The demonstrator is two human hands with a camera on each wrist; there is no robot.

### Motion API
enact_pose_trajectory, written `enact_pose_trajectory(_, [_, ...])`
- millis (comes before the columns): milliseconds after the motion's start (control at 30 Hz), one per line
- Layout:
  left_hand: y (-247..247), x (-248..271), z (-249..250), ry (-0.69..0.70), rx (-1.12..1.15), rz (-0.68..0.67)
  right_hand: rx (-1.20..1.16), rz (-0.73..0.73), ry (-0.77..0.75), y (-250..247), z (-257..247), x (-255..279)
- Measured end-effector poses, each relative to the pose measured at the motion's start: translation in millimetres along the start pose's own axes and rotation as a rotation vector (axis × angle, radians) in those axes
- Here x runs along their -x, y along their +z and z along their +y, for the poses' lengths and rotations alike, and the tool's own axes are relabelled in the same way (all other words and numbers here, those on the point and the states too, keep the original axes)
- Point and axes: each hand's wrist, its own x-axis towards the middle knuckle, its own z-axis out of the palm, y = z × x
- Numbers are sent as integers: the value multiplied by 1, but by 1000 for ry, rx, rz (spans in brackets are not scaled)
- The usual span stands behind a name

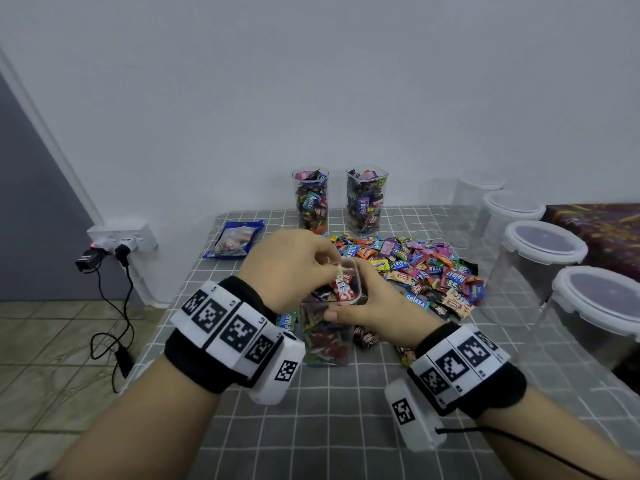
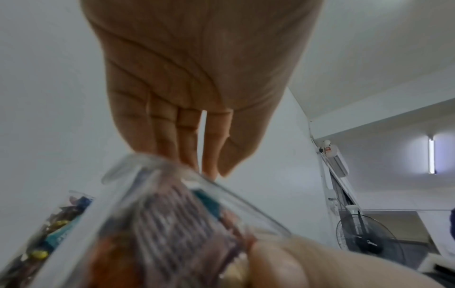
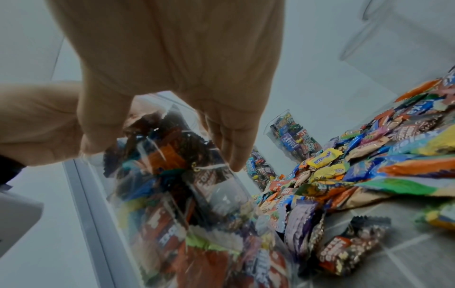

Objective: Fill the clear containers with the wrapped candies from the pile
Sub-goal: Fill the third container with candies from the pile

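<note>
A grey grid-patterned tabletop (image 1: 346, 427) stands against a white wall (image 1: 311, 81). On its far left corner lies a blue snack bag (image 1: 234, 239). Black plugs and cables (image 1: 117, 289) hang from a wall socket (image 1: 122, 233) above the tiled floor (image 1: 52, 341). A standing fan (image 2: 366, 233) shows in the left wrist view.

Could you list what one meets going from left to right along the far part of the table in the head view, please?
Blue candy bag → first filled clear container → second filled clear container → row of lidded empty containers along the right edge.
</note>
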Motion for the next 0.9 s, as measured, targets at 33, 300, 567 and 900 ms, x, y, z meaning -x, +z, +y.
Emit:
enact_pose_trajectory(33, [-1, -1, -1, -11, 22, 43, 1, 4, -1, 0, 0, 0])
enact_pose_trajectory(300, [0, -3, -3, -6, -129, -62, 47, 9, 16, -1, 1, 0])
enact_pose_trajectory(567, [12, 6, -16, -64, 173, 221, 67, 8, 24, -1, 8, 1])
enact_pose_trajectory(900, [46, 17, -46, -168, 575, -29, 802, -38, 312, -12, 41, 5])
